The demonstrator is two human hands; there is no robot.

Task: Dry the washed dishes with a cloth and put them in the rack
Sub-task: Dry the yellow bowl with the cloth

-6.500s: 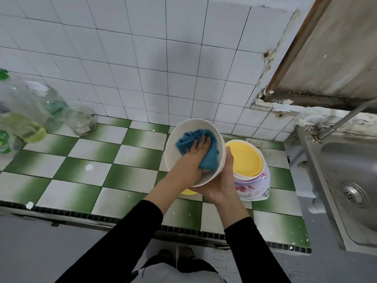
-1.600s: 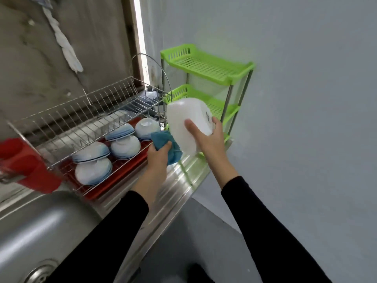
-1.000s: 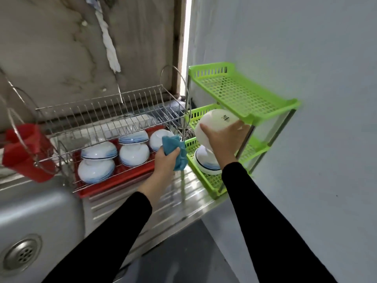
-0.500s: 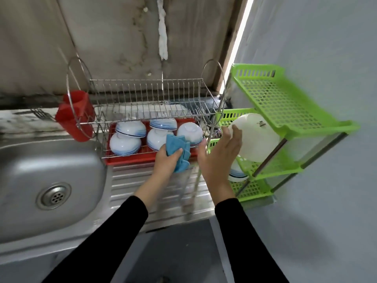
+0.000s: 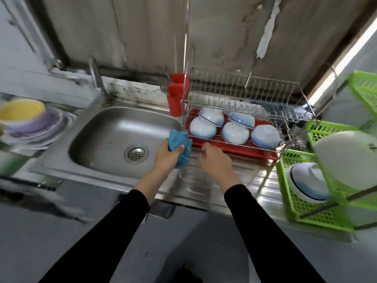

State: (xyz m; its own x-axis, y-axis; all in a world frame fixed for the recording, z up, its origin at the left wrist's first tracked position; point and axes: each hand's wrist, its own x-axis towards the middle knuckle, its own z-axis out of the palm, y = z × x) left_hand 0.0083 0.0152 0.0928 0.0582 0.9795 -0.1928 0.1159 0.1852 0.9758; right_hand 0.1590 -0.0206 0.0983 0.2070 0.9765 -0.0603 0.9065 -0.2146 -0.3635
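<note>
Head view: my left hand (image 5: 166, 154) grips the bunched blue cloth (image 5: 179, 144) by the sink (image 5: 106, 139) edge. My right hand (image 5: 214, 158) hangs loosely curled and holds nothing. The white bowl (image 5: 346, 158) sits upturned in the green rack (image 5: 306, 209), so I judge that one done. A blurred stack of dishes (image 5: 30, 123) at far left looks left to dry. The mark on the bowl's base is too small to read.

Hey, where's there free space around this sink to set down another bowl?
The ribbed drainboard is bare between the red tray and the counter's front edge, across to the green rack. The sink basin holds nothing. Crowded: the wire rack has five bowls filling its lower tier, and the green rack's two lower shelves each hold bowls.
</note>
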